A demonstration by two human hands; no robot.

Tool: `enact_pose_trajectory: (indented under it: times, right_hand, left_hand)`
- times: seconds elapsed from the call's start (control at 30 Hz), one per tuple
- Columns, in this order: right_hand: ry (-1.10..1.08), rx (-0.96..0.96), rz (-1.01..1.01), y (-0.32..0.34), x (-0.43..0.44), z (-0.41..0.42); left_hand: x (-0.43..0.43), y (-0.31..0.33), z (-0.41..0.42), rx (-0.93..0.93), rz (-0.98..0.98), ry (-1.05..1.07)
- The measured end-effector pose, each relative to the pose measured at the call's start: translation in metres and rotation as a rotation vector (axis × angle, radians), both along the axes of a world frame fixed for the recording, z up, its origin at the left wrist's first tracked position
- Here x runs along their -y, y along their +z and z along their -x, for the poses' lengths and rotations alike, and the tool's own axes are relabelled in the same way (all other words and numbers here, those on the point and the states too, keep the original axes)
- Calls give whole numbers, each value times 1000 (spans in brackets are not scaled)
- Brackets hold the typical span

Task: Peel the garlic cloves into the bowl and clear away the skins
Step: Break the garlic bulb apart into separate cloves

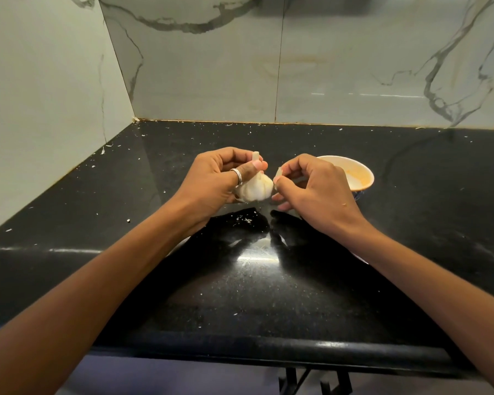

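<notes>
Black countertop (411,223) (glossy) bears bowl (361,175), skin flecks (247,220).

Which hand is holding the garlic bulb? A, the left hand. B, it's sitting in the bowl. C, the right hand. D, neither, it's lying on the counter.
A: the left hand grips the garlic bulb above the counter, while the right hand pinches only a bit of skin.

free: open black counter (254,295) at frame left, lower centre, far right | centre: left hand (214,183) gripping garlic bulb (254,191), right hand (317,189) pinching skin piece (277,174), narrow gap between | obstacle: bowl (364,173) just behind right hand | limits: marble walls (325,67) left and top
</notes>
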State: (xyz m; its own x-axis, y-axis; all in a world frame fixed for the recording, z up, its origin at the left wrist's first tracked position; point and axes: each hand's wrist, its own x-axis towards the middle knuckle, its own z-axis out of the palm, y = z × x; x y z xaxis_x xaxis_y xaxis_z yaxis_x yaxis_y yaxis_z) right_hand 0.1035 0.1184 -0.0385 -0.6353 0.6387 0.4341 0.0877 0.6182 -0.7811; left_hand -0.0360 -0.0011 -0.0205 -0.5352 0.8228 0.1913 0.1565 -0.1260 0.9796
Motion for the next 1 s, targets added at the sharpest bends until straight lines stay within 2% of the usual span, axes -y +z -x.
enact_pose_trajectory:
  times: [0.43,0.73,0.87,1.0]
  right_hand:
    - [88,9,-244,-3,1,1]
    - [134,29,-139,-7,-1,3]
    - [124,80,-154,-8,-5,3]
    - [176,142,-87,-7,-7,4]
  left_hand:
    - [-1,-1,2,96,-7,22]
    - [-2,-1,0,69,15,38]
    - [-2,-3,0,26,35,49]
    - [-2,-4,0,8,38,17]
